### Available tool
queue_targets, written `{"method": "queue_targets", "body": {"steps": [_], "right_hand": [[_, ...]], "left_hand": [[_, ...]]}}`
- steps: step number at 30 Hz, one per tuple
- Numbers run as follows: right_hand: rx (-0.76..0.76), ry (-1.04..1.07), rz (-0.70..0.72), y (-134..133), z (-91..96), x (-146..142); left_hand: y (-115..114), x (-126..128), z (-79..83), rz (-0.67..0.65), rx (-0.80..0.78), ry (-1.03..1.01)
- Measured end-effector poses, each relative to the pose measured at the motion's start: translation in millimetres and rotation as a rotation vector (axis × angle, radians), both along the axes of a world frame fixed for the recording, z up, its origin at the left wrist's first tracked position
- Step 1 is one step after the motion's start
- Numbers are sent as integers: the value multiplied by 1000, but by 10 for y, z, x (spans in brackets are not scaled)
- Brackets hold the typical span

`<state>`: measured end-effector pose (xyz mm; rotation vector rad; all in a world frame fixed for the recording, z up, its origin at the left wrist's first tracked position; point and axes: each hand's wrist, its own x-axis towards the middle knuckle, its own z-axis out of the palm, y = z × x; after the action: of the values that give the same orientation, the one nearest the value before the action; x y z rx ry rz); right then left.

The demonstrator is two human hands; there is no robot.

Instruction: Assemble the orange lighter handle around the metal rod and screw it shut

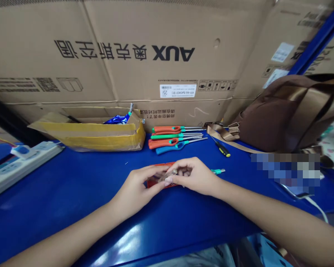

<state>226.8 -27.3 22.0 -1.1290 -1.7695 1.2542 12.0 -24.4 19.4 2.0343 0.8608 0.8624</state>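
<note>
Both hands meet over the blue table, fingers closed together around a small brownish, partly see-through part [168, 175]. My left hand [137, 185] pinches it from the left, while the fingers of my right hand [196, 176] curl round its other end. Beneath them lies an orange-red lighter casing [163, 164], mostly covered by the hands. A teal and metal lighter tip [218, 171] pokes out past my right hand. Just beyond is a row of several long-nosed lighters [167, 138], in orange, green and blue. How the fingertips grip the part is partly hidden.
A yellow-taped carton [91, 137] with a blue packet stands behind to the left, near a white power strip [25, 167]. Right of the lighters lies a black-and-yellow screwdriver [222, 148]. A brown bag [278, 111] and a phone with a white cable [295, 191] occupy the right side.
</note>
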Motion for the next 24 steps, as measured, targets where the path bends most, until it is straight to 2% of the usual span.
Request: {"method": "queue_targets", "body": {"steps": [2,5,7,8,11,13,17,21,24], "right_hand": [[137,-92,-43,-22,-66,9],[480,-278,-75,-30,-91,103],[651,-396,-43,-27,-49,190],[682,-446,-5,-24,-18,231],[665,-590,176,-24,65,312],[652,-677,226,-38,83,321],[624,-754,196,-80,43,281],[541,-775,91,-81,-10,243],[511,-775,81,-64,-42,235]], "left_hand": [[-20,3,-23,2,-39,17],[-7,5,-53,37,-173,-57],[29,2,-62,76,-254,-149],[51,-3,-62,98,-283,-198],[110,-25,-49,176,-378,-315],[132,-40,-37,222,-447,-359],[135,-41,-19,255,-521,-388],[115,-26,-6,215,-524,-319],[98,-21,-19,180,-501,-264]]}}
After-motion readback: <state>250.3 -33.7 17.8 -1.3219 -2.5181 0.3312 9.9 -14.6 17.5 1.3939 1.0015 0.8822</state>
